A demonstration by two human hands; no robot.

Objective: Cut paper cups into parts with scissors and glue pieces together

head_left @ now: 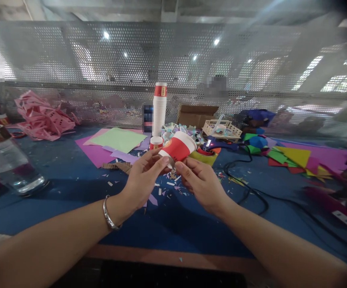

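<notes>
A red and white paper cup (178,147) is tilted on its side above the table, its rim toward the upper right. My left hand (143,172) pinches it near the base, thumb on the front. My right hand (202,182) grips its lower side with thumb and fingers. Behind the cup stands a tall stack of paper cups (160,112), white with a red one on top. Another red and white cup (156,143) is beside the foot of the stack. The fingertips behind the held cup are partly hidden.
Coloured paper sheets (118,139) lie left of centre, near crumpled pink paper (44,118). A clear water jar (14,168) stands at left. At right are a glue gun (218,144), its black cable (260,194), a wooden tray (223,130) and paper pieces (293,156). Scraps litter the middle.
</notes>
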